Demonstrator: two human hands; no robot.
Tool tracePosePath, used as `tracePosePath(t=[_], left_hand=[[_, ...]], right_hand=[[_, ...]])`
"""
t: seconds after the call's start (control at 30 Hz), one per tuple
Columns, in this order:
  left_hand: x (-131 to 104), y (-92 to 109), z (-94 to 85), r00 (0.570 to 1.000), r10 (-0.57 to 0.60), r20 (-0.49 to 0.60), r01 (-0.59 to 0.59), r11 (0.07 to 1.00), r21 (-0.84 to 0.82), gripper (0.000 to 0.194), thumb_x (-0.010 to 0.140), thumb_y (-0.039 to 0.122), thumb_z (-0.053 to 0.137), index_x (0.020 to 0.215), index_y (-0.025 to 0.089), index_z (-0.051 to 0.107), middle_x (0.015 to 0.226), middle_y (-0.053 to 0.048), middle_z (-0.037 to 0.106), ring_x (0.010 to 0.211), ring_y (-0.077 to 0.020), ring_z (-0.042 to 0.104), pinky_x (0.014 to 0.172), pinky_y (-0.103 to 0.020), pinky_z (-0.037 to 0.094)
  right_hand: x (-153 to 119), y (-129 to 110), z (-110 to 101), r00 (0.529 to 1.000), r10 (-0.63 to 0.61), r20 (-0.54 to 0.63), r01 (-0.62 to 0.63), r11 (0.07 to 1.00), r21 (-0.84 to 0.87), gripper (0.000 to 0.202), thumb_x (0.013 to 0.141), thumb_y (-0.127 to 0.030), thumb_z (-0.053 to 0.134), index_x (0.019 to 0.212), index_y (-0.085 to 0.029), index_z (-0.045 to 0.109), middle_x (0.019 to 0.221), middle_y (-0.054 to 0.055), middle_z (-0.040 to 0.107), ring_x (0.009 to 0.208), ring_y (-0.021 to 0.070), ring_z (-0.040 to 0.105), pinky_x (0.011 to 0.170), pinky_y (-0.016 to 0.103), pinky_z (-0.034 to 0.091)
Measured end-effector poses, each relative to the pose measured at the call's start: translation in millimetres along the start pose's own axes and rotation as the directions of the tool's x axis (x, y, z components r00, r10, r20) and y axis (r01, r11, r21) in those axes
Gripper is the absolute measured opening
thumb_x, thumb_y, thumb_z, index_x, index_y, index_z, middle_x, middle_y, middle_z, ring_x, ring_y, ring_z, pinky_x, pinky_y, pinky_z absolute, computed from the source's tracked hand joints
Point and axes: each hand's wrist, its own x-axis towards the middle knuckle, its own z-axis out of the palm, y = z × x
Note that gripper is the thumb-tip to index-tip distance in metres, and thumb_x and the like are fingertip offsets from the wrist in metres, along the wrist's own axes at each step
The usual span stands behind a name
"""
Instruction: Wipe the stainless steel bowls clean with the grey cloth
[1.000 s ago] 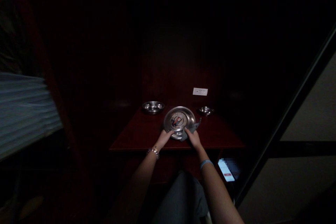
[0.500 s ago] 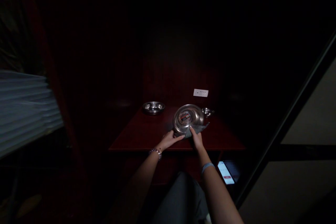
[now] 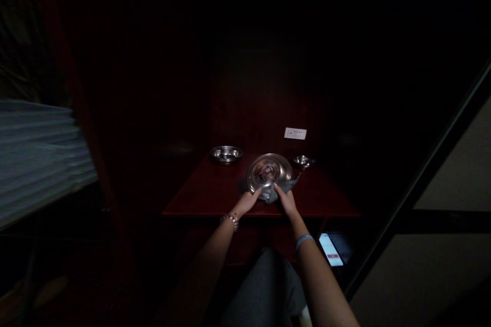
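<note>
A round stainless steel plate (image 3: 282,165) is held tilted above the front of the table, its label-bearing underside toward me. My left hand (image 3: 247,201) grips its lower left rim, thumb on the near face. With my right hand (image 3: 286,200) I pinch a grey cloth (image 3: 282,190) against the lower right rim, and a corner of the cloth sticks out to the right. The fingers behind the plate are hidden.
The dark red table (image 3: 199,199) bears a steel dish (image 3: 226,155) at back left and a small steel bowl (image 3: 304,162) at back right. A white socket (image 3: 295,133) is on the wall. A lit phone (image 3: 330,249) lies low at right.
The plate has shifted a little left and turned, which uncovers more of the small bowl. My left thumb now lies on the plate's near face. The cloth has bunched slightly.
</note>
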Motion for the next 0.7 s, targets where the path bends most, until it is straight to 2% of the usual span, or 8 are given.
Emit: tracePosePath(t=[0.1,0.17,0.23,0.37,0.47,0.53,0.63,0.7], left_hand=[[4.7,1.9,-0.6,1.000,-0.031,-0.003,0.030,0.992,-0.120,0.036,0.088,0.028,0.054,0.113,0.012,0.073,0.121,-0.010,0.074,0.120,-0.0259,0.065,0.113,-0.038,0.042],[6.4,4.6,-2.2,0.997,-0.075,-0.035,0.068,0.982,-0.178,0.033,0.087,0.028,0.055,0.108,0.011,0.074,0.114,-0.011,0.076,0.115,-0.0268,0.068,0.111,-0.040,0.045],[6.6,7.5,-4.3,0.994,-0.077,-0.074,0.058,0.973,-0.223,0.035,0.089,0.032,0.055,0.111,0.012,0.073,0.116,-0.011,0.076,0.117,-0.0270,0.067,0.111,-0.041,0.045],[3.4,12.8,-7.2,0.994,0.008,-0.109,-0.036,0.966,-0.256,0.050,0.094,0.049,0.050,0.127,0.015,0.067,0.135,-0.011,0.067,0.133,-0.0249,0.056,0.118,-0.038,0.038],[-0.5,15.8,-6.7,0.999,0.011,-0.044,-0.021,0.969,-0.245,0.057,0.094,0.056,0.048,0.130,0.016,0.065,0.138,-0.011,0.064,0.135,-0.0246,0.055,0.119,-0.037,0.036],[-3.0,16.9,-5.1,0.999,0.036,0.031,-0.028,0.977,-0.212,0.057,0.090,0.055,0.055,0.131,0.016,0.065,0.138,-0.011,0.064,0.133,-0.0252,0.056,0.118,-0.038,0.038],[-6.2,16.5,-2.8,0.986,0.113,0.123,-0.099,0.989,-0.113,0.062,0.082,0.050,0.068,0.135,0.019,0.061,0.142,-0.010,0.061,0.134,-0.0261,0.056,0.118,-0.040,0.037],[-7.9,14.8,-2.7,0.985,0.108,0.137,-0.108,0.994,-0.008,0.064,0.079,0.050,0.072,0.135,0.021,0.062,0.141,-0.010,0.062,0.135,-0.0279,0.055,0.118,-0.041,0.036]], right_hand=[[0.4,0.3,-0.1,1.000,0.001,-0.002,-0.001,1.000,-0.001,0.050,0.074,-0.048,0.074,0.111,-0.015,0.073,0.116,0.009,0.075,0.114,0.0273,0.068,0.107,0.041,0.047],[0.3,0.1,0.1,1.000,-0.010,0.003,0.010,1.000,0.012,0.049,0.073,-0.048,0.074,0.110,-0.016,0.073,0.116,0.009,0.075,0.113,0.0270,0.068,0.106,0.041,0.048],[0.0,-0.6,0.2,1.000,-0.020,0.011,0.020,1.000,0.019,0.049,0.074,-0.049,0.073,0.110,-0.016,0.073,0.117,0.009,0.075,0.113,0.0267,0.068,0.106,0.041,0.048],[-1.1,-3.1,0.4,1.000,-0.007,0.011,0.007,1.000,0.015,0.053,0.073,-0.050,0.073,0.113,-0.015,0.072,0.119,0.009,0.074,0.115,0.0266,0.067,0.107,0.040,0.047],[-1.8,-5.2,0.3,1.000,-0.003,0.001,0.003,1.000,0.026,0.053,0.073,-0.051,0.073,0.113,-0.015,0.072,0.119,0.009,0.074,0.114,0.0267,0.068,0.107,0.040,0.047],[-2.0,-6.2,0.0,1.000,-0.007,0.001,0.007,0.999,0.034,0.052,0.074,-0.051,0.073,0.112,-0.016,0.072,0.118,0.008,0.074,0.114,0.0269,0.068,0.107,0.040,0.048],[-2.3,-7.2,-0.3,1.000,-0.011,0.011,0.011,1.000,0.028,0.051,0.074,-0.050,0.073,0.113,-0.016,0.073,0.118,0.008,0.075,0.114,0.0274,0.068,0.107,0.040,0.047],[-2.7,-7.9,-0.4,1.000,-0.007,0.012,0.006,1.000,0.015,0.052,0.074,-0.050,0.073,0.114,-0.016,0.073,0.118,0.009,0.075,0.114,0.0277,0.068,0.107,0.040,0.048]])
